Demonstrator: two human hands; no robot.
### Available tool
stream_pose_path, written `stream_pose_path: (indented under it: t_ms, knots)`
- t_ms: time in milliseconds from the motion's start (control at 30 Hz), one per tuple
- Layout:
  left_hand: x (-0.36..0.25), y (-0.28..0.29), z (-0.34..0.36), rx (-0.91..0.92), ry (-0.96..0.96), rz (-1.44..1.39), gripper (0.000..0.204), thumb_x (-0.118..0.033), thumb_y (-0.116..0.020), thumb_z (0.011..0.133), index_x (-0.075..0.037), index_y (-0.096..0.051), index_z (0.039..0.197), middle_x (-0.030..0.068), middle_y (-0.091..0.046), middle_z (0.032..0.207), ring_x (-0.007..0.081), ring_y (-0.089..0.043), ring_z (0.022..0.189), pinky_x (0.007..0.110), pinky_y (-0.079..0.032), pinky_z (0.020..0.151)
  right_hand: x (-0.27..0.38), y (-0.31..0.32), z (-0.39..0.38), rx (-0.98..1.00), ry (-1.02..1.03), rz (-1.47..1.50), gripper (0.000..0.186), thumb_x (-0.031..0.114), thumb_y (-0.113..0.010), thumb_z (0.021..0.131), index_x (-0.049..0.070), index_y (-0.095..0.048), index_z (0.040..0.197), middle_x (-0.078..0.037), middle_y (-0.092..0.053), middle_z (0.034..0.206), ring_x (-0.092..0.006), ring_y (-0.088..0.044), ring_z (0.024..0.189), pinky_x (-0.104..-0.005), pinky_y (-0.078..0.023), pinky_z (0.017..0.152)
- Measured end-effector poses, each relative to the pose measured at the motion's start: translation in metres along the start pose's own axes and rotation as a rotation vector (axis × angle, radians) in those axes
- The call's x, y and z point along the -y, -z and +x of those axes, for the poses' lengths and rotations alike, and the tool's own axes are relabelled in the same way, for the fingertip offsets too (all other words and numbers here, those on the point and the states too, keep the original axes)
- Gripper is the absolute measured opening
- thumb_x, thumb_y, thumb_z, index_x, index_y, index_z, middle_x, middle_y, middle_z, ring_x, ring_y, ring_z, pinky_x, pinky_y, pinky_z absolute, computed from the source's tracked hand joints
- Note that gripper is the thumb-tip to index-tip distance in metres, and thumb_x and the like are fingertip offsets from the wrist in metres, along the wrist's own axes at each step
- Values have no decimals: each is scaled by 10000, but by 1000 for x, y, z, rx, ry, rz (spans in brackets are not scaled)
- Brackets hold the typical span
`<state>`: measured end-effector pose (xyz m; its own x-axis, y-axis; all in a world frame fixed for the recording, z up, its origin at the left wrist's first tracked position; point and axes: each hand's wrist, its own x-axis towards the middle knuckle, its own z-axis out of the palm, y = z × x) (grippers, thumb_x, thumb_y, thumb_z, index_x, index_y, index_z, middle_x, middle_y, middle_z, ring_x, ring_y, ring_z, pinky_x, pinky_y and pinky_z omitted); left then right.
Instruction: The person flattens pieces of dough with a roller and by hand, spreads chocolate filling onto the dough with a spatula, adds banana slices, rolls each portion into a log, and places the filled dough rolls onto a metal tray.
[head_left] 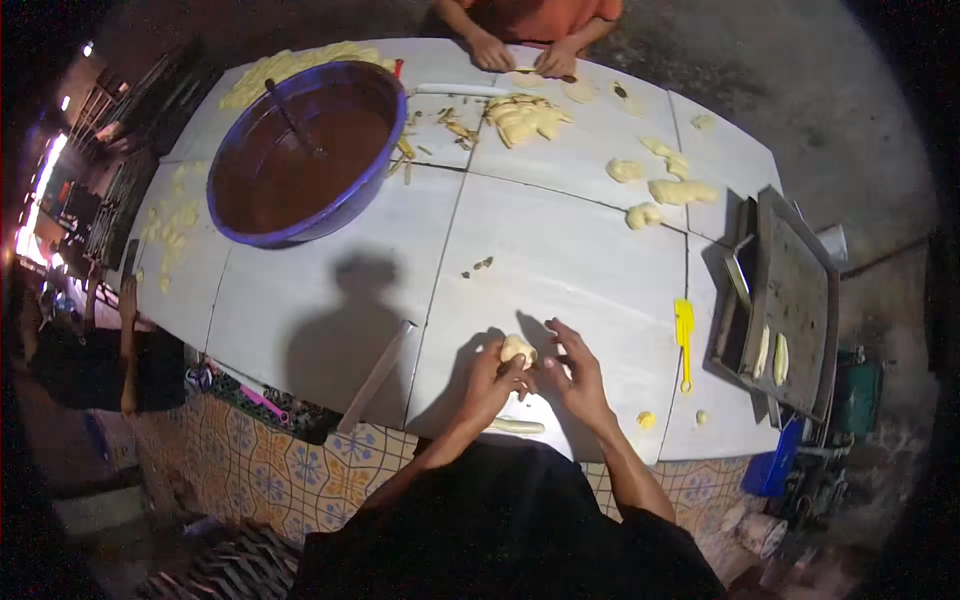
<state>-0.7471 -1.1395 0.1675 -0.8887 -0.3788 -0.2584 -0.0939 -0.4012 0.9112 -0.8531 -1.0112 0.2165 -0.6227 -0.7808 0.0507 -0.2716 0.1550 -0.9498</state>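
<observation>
A small pale lump of dough (517, 349) is in my left hand (487, 378), its fingers curled around it at the near middle of the table. My right hand (578, 372) is just to the right, fingers spread and apart from the dough. Close to the table's near edge, partly behind my left wrist, lies a slim dough roll (517, 427). A rod-like rolling pin (376, 378) lies slanted to the left of my left forearm. Dark crumbs (478, 267) are scattered on the white tabletop beyond my hands.
A blue basin (388, 150) of brown filling stands far left. Metal trays (815, 270) at right hold two dough sticks (780, 358). A yellow plastic tool (684, 335) lies before them. Dough pieces (683, 191) lie far right. One co-worker's hands (490, 52) press dough opposite; another person stands left.
</observation>
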Motion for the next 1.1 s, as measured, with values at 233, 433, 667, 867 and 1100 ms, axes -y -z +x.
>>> stream_pose_path:
  t_ms: [233, 433, 667, 867, 1100]
  knots:
    - [27, -7, -8, -154, -75, 385, 329, -315, -596, 993, -4, -583, 1099, 139, -593, 981, 274, -607, 903, 411, -480, 803, -4, -19, -8, -183, -164, 44, 216, 27, -573, 949, -45, -686, 1119, -157, -692, 1073, -225, -657, 975, -320, -514, 859]
    - [-7, 21, -16, -333, -474, 1222, 574, -338, -720, 861, -1, -529, 1285, 228, -523, 1224, 393, -470, 1155, 490, -374, 996, -47, -19, -25, -158, 105, -471, 449, 44, -565, 898, -42, -512, 1335, -281, -544, 1346, -467, -505, 1272, -479, -464, 1042]
    - [5, 1, 2, 315, -586, 1431, 852, -514, -561, 933, -7, -253, 1544, 282, -345, 1530, 413, -291, 1454, 522, -209, 1210, -62, -21, -32, 90, 314, -1020, 691, 260, -662, 827, -52, -454, 1408, -266, -428, 1484, -383, -407, 1406, -523, -353, 1147]
    - [3, -12, -9, 205, -457, 1605, 947, -728, -529, 851, -112, -339, 1543, 236, -351, 1538, 466, -262, 1445, 812, -156, 1052, -58, 0, -34, 191, 262, -1087, 636, 307, -626, 861, -33, -498, 1384, -228, -461, 1476, -369, -358, 1438, -549, -287, 1167]
    - [-20, 16, -6, 42, -399, 1523, 900, -604, -552, 906, -64, -255, 1562, 233, -293, 1581, 448, -235, 1466, 773, -138, 1086, -59, -1, -41, 30, 287, -1069, 471, 187, -622, 900, -2, -549, 1326, -196, -536, 1420, -375, -471, 1353, -547, -364, 1103]
